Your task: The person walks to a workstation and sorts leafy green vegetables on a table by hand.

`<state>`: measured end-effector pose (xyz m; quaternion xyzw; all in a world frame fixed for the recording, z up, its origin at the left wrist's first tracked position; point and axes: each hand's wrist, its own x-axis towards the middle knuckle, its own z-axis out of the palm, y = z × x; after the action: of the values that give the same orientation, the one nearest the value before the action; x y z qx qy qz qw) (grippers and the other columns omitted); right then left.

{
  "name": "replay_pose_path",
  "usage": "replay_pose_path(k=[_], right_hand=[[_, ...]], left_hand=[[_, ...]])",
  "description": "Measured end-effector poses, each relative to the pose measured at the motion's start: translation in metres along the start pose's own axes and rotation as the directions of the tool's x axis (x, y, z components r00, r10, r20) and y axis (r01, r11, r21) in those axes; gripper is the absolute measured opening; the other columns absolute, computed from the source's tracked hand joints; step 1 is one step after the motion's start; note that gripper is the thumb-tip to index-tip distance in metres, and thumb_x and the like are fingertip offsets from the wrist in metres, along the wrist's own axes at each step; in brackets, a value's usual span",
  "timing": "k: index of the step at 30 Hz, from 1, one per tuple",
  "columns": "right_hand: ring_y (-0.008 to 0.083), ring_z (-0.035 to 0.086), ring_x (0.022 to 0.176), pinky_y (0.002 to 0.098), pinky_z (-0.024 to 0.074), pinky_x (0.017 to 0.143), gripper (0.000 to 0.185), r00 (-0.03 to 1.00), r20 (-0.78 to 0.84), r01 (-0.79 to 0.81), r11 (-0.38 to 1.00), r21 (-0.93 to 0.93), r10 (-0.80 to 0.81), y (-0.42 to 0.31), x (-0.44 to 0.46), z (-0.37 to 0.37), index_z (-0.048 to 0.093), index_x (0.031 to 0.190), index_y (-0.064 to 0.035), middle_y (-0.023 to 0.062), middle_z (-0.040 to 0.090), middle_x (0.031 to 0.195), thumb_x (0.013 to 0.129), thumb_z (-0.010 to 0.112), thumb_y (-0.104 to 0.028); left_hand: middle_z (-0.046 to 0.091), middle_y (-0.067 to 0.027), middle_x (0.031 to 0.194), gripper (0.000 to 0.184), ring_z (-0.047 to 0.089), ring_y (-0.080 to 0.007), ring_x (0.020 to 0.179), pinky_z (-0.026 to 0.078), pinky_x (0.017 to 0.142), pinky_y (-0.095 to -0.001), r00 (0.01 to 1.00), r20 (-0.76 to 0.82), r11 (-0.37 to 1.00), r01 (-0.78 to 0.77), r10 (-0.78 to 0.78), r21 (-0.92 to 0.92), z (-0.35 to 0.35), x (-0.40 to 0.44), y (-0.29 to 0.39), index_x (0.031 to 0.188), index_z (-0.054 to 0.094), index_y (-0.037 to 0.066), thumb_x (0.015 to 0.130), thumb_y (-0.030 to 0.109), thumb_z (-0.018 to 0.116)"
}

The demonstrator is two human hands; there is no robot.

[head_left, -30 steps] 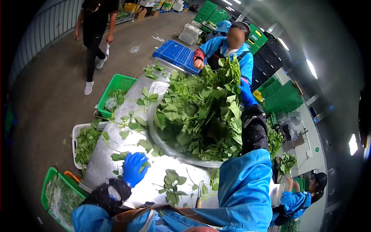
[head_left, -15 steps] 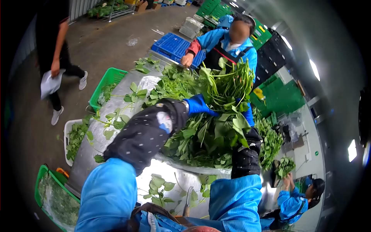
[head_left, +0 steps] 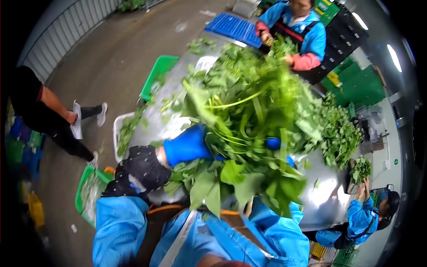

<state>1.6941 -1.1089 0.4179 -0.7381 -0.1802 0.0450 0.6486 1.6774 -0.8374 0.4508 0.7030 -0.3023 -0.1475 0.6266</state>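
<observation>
A big bunch of leafy greens (head_left: 242,187), with long green stems and broad leaves, is held up close to my chest. My left hand (head_left: 187,144), in a blue glove, is closed around its left side, the fingertips lost among the leaves. On the other side my right hand (head_left: 273,143) shows only as patches of blue glove between stems; the leaves hide most of it. The bunch is partly smeared by motion. Behind it, a heap of loose greens (head_left: 231,66) lies on the metal table (head_left: 153,133).
Across the table a co-worker (head_left: 307,35) handles greens; another co-worker (head_left: 362,218) holds a bunch at right. A person in dark clothes (head_left: 44,111) walks at left with papers. Green crates (head_left: 161,71) and a white crate (head_left: 119,129) stand along the table's left edge.
Both my hands have drawn the bunch from over the table nearer to my chest. The view has shifted. The co-worker opposite now has both hands at greens.
</observation>
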Motion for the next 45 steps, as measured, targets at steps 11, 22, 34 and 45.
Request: replay_pose_path(k=[11, 22, 34, 45], right_hand=[[0.0231, 0.054, 0.101, 0.0338, 0.0446, 0.087, 0.043, 0.944, 0.204, -0.32, 0.564, 0.761, 0.261, 0.125, -0.125, 0.137, 0.043, 0.122, -0.0027, 0.0113, 0.053, 0.114, 0.083, 0.051, -0.019], [0.0184, 0.048, 0.107, 0.03, 0.0382, 0.091, 0.073, 0.982, -0.08, -0.123, 0.894, 0.43, 0.174, 0.118, -0.104, 0.195, 0.033, 0.128, 0.0, 0.0112, 0.048, 0.12, 0.067, 0.071, -0.009], [0.0256, 0.045, 0.111, 0.033, 0.0364, 0.093, 0.055, 0.998, 0.046, 0.042, 0.963, -0.266, -0.031, 0.068, -0.116, 0.235, 0.043, 0.115, -0.0051, 0.0145, 0.048, 0.115, 0.066, 0.066, -0.011], [0.0206, 0.045, 0.114, 0.0313, 0.0355, 0.096, 0.043, 0.903, 0.325, -0.407, 0.8, 0.441, 0.28, 0.044, -0.133, 0.173, 0.043, 0.124, -0.0037, 0.0084, 0.046, 0.124, 0.082, 0.053, -0.009]], left_hand=[[0.059, -0.006, 0.104, 0.046, 0.057, -0.0139, 0.09, 0.047, 0.078, -0.0278, 0.884, 0.087, 0.751, 0.438, -0.459, -0.494, 0.015, -0.137, -0.184, 0.114, 0.052, 0.002, 0.071, 0.004, 0.067], [0.059, -0.0061, 0.103, 0.049, 0.056, -0.0154, 0.092, 0.046, 0.08, -0.0284, 0.916, -0.034, 0.787, 0.323, -0.399, -0.526, 0.052, -0.128, -0.15, 0.114, 0.05, 0.001, 0.068, 0.003, 0.065], [0.056, -0.0036, 0.101, 0.037, 0.054, -0.0134, 0.087, 0.045, 0.077, -0.0268, 0.891, -0.224, 0.874, 0.288, -0.394, -0.391, 0.062, -0.14, -0.135, 0.109, 0.052, 0.004, 0.075, 0.012, 0.065], [0.065, -0.0131, 0.085, 0.04, 0.063, -0.0249, 0.076, 0.05, 0.068, -0.0318, 0.868, -0.494, 0.799, 0.329, -0.046, 0.504, -0.022, -0.119, -0.068, 0.095, 0.062, 0.003, 0.064, 0.026, 0.072]])
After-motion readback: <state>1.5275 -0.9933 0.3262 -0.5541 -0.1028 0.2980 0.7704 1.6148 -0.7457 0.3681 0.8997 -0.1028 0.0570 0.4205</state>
